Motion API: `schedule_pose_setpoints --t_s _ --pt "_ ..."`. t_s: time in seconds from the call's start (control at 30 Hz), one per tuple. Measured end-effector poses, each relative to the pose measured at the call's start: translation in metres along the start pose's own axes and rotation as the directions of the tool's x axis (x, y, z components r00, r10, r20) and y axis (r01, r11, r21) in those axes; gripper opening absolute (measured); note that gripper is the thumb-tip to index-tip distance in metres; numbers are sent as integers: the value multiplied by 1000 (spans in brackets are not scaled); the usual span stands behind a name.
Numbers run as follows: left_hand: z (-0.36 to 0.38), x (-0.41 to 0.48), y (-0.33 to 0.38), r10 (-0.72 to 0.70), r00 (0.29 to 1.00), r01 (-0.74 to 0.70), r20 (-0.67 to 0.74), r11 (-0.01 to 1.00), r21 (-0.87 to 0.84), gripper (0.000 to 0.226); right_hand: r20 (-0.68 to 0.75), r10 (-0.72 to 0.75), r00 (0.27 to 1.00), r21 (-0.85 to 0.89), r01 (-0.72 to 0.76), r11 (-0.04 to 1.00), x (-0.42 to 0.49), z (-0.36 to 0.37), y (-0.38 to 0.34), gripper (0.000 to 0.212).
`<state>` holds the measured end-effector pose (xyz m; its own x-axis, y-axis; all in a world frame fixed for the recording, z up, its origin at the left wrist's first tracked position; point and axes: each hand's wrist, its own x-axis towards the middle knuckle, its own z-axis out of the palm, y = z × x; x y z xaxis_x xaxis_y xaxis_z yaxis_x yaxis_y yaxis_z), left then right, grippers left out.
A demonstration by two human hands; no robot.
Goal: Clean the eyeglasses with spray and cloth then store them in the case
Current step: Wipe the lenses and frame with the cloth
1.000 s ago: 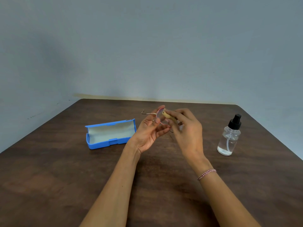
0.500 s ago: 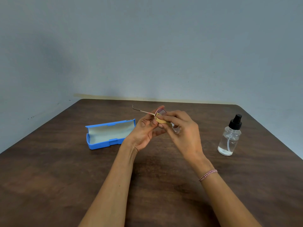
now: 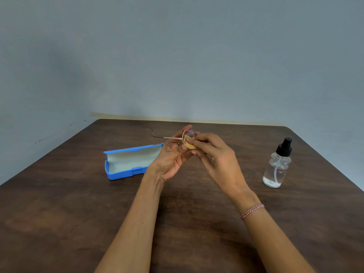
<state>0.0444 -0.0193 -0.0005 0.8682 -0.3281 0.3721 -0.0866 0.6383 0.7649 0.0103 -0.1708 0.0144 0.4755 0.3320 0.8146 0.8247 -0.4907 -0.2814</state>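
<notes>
Above brown worktop point(image 3: 78, 213), left hand point(image 3: 171, 156) grips eyeglasses point(image 3: 189, 133); right hand point(image 3: 214, 156) pinches cloth point(image 3: 189, 144). Wiping step, I judge. Next, fold temples for case point(image 3: 130, 161).

I see pink-red rims on the eyeglasses point(image 3: 189, 132), with a silvery temple and a dark tip. Cloth point(image 3: 190, 144) is tan-yellow. Case point(image 3: 122, 175): bright blue shell, pale grey-green lining. Spray bottle point(image 3: 276, 169): clear body, black pump cap. Table point(image 3: 59, 213): dark brown, streaky wood grain. Wall point(image 3: 177, 56): flat grey-blue, yellowish strip along its base. Bracelet point(image 3: 252, 210): braided pink and white.
</notes>
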Motion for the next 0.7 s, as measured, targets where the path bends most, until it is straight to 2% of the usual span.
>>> schedule_pose_setpoints --t_s 0.1,0.17,0.27,0.4,0.5,0.63,0.7 --pt "1 0 -1 -12 1000 12 7 1000 21 60 -27 -7 1000 -144 3 990 -1 -2 2 33" --pt "2 0 -2 -26 1000 25 12 999 35 60 -94 46 994 -186 -63 980 -1 -4 5 30" --pt "5 0 -3 -33 999 32 10 998 45 60 -145 92 985 -141 -112 984 -1 -1 4 27" --pt "4 -2 0 -20 999 20 28 1000 3 58 -84 37 996 -25 -40 999 -2 4 -4 27" --pt "3 -1 0 -21 1000 21 15 1000 12 58 -88 27 996 -44 -31 999 -1 3 -2 27" --pt "3 0 -3 -45 999 44 3 997 57 61 -161 90 983 -121 -111 986 -1 1 2 27" --pt "1 1 -4 -62 998 62 4 996 70 62 -134 60 989 -90 -72 993 -2 1 -1 30"
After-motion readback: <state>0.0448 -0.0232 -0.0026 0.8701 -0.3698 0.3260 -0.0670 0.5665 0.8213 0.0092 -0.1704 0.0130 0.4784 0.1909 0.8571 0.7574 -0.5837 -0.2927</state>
